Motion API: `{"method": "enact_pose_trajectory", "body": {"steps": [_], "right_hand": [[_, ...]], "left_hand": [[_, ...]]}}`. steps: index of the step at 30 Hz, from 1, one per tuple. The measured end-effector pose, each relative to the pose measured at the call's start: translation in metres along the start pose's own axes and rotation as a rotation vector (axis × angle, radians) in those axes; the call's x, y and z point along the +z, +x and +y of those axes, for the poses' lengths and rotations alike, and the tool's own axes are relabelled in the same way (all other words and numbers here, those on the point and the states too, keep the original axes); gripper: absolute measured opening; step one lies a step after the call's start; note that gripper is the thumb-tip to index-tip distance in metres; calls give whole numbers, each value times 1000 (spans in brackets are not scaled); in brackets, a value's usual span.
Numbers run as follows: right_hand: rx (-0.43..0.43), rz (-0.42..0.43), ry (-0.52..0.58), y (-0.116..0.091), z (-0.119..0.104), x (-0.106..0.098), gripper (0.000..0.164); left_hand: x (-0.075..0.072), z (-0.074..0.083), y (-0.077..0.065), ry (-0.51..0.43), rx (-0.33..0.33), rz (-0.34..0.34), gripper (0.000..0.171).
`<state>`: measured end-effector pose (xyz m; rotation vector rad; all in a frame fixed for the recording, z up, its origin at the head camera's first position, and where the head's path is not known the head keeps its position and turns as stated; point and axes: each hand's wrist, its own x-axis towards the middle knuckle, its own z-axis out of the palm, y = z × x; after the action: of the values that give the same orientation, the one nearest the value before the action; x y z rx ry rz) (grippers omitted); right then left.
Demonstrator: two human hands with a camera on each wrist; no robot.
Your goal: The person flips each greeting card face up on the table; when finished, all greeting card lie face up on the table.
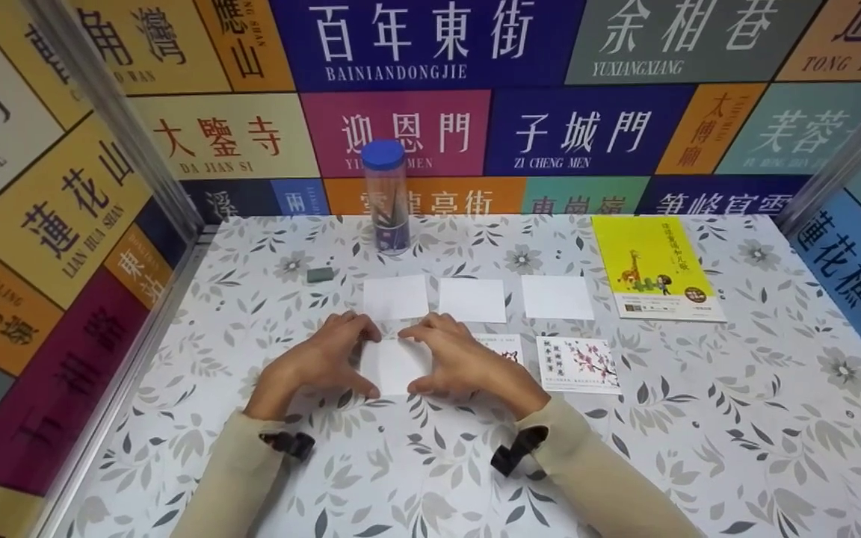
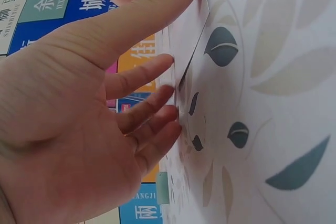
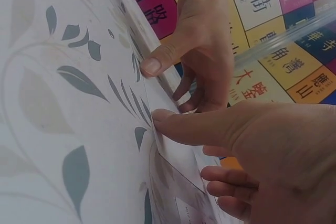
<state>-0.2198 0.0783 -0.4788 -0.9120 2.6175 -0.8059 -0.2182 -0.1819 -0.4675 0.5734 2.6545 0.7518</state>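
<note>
White card [image 1: 404, 366] is on the near side of the group, between the two hands, over the patterned table [image 1: 430, 486]. Can't tell if it's flat or slightly raised.

Left hand [image 1: 326, 355]: spread fairly wide, thumb at the card's near left corner, fingers loosely bent toward the far left. Right hand [image 1: 460, 359]: same shape mirrored, thumb at the near right corner, fingers toward the far edge. Thumbs touch the card; neither hand pinches it. Can't tell if every fingertip touches it.

Far side of that card: row of three blank cards, left one [image 1: 395, 297], middle one [image 1: 471, 300], right one [image 1: 557, 297], with gaps between. Right of the right hand: blossom card [image 1: 576, 365]. Another printed card [image 1: 507, 347] is partly hidden behind that hand.

Far left: small grey-green block [image 1: 320, 275]. Far, right of the block: clear tube [image 1: 387, 198], upright, blue lid. Far right: yellow booklet [image 1: 658, 265], lying flat.
</note>
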Motion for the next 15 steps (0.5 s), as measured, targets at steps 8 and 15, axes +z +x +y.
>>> {"method": "enact_pose_trajectory", "body": {"steps": [8, 15], "right_hand": [[-46, 149, 5, 2, 0, 2, 76], [-51, 364, 16, 5, -4, -2, 39]], "left_hand": [[-3, -3, 2, -41, 75, 47, 76], [-10, -10, 5, -306, 219, 104, 38]]}}
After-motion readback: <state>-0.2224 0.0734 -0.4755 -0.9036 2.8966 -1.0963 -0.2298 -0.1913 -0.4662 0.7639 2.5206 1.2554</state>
